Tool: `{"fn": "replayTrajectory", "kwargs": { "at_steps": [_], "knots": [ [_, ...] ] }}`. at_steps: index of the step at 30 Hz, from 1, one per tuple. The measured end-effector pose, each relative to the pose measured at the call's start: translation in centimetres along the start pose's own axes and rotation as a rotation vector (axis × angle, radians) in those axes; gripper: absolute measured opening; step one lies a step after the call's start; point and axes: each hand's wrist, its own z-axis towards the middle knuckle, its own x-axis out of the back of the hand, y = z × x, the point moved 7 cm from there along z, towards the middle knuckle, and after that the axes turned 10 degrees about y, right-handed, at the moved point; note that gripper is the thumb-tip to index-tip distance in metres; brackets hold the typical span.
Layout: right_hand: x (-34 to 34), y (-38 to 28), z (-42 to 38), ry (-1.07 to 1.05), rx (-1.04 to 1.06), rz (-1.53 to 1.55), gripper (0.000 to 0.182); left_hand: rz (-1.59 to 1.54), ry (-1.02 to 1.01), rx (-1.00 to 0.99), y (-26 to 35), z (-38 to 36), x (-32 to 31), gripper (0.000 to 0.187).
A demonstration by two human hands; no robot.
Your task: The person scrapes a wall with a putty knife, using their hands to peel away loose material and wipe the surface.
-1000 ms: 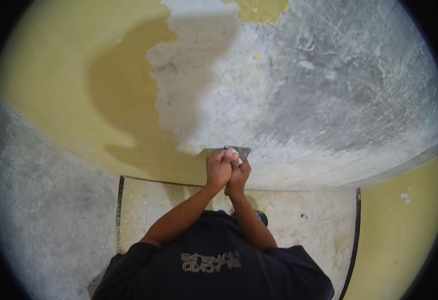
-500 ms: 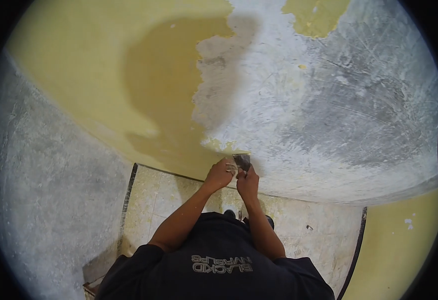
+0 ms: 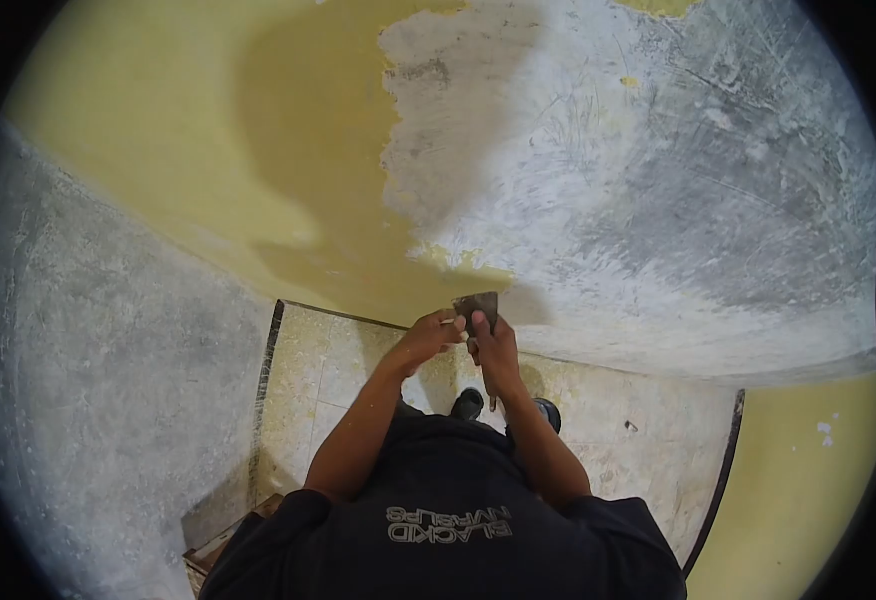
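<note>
A dark flat scraper blade (image 3: 477, 308) is held low in front of the wall. My right hand (image 3: 496, 350) is closed on the scraper, its thumb pressed on the blade and a thin handle end showing below the palm. At the blade's left edge, my left hand (image 3: 430, 338) has its fingers bent, with a small pale thing between them that I cannot make out. Above them, yellow paint (image 3: 328, 200) meets bare grey-white plaster (image 3: 578, 200) along a ragged edge.
A grey wall (image 3: 138, 330) stands on the left and a yellow one (image 3: 808, 470) on the right. Speckled floor tiles (image 3: 343, 370) lie below, with my dark shoes (image 3: 468, 403) on them. A brown wooden object (image 3: 203, 555) is at the lower left.
The scraper has turned and now shows its flat face near my left fingers. The view has shifted, so the wall sits higher and more of my shoes shows.
</note>
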Motion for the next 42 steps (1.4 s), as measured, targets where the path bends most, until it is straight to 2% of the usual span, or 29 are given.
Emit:
{"fn": "replayTrajectory", "kwargs": {
  "at_steps": [1,2,3,5,6,8,12,14,16,23,24,26,28,29,31,33,35,37,38,40,42],
  "knots": [
    [-0.1,-0.7,0.3,0.041,0.022,0.082,0.029,-0.222,-0.032,0.024,0.1,0.1,-1.0,0.039],
    [-0.4,-1.6,0.4,0.083,0.091,0.053,0.033,-0.332,-0.022,-0.044,0.6,0.1,-1.9,0.031],
    [-0.9,-1.9,0.7,0.106,0.094,0.059,0.033,-0.324,-0.044,-0.042,0.7,0.3,-2.5,0.031],
    [-1.6,-2.3,1.3,0.208,0.134,0.050,0.038,-0.380,0.063,-0.138,1.4,1.0,-2.0,0.032],
    [-1.9,-1.6,2.3,0.274,0.189,0.091,0.039,-0.381,0.041,-0.132,1.8,1.2,-1.9,0.032],
    [-2.6,-1.6,2.4,0.306,0.204,0.110,0.038,-0.453,0.014,-0.055,2.6,2.0,-1.4,0.033],
    [-3.4,-0.8,2.4,0.362,0.193,0.201,0.036,-0.419,-0.063,-0.024,2.7,2.6,-0.7,0.033],
    [-3.5,-0.6,2.5,0.397,0.201,0.242,0.036,-0.468,-0.017,-0.028,3.1,2.9,-0.7,0.032],
    [-3.1,-0.9,2.6,0.490,0.329,0.137,0.036,-0.481,-0.020,-0.030,3.4,3.1,-0.8,0.031],
    [-3.0,-0.5,2.8,0.549,0.329,0.028,0.036,-0.358,0.114,-0.171,4.1,3.8,-0.2,0.028],
    [-3.2,-0.1,3.0,0.522,0.289,0.115,0.036,-0.354,0.112,-0.172,4.0,4.0,-0.3,0.028],
    [-3.8,0.5,3.3,0.490,0.247,0.206,0.037,-0.202,0.245,-0.252,3.8,4.3,0.4,0.036],
    [-4.4,1.2,3.5,0.452,0.175,0.416,0.036,-0.194,0.246,-0.259,4.3,4.0,0.6,0.036],
    [-4.2,1.2,3.5,0.449,0.170,0.417,0.036,-0.189,0.245,-0.263,4.4,3.9,0.6,0.036],
    [-3.0,-1.3,2.9,0.568,0.408,0.027,0.031,-0.221,0.193,-0.196,4.1,4.3,0.5,0.034],
    [-2.9,-1.1,3.0,0.560,0.382,0.018,0.030,-0.257,0.141,-0.121,3.6,4.4,0.0,0.031],
    [-3.1,-0.9,3.2,0.547,0.357,0.009,0.028,-0.173,0.206,-0.193,4.1,4.2,0.3,0.031],
    [-4.1,0.5,3.7,0.465,0.165,0.404,0.032,-0.102,0.234,-0.215,4.6,4.0,0.7,0.031],
    [-4.0,0.5,3.6,0.468,0.159,0.407,0.032,-0.033,0.256,-0.232,4.8,3.8,0.9,0.032],
    [-3.2,-1.3,3.1,0.540,0.358,0.054,0.028,-0.088,0.234,-0.249,4.9,3.5,0.6,0.032],
    [-3.0,-1.5,3.5,0.518,0.366,0.068,0.029,-0.155,0.216,-0.276,5.7,3.6,0.3,0.034]
  ]
}}
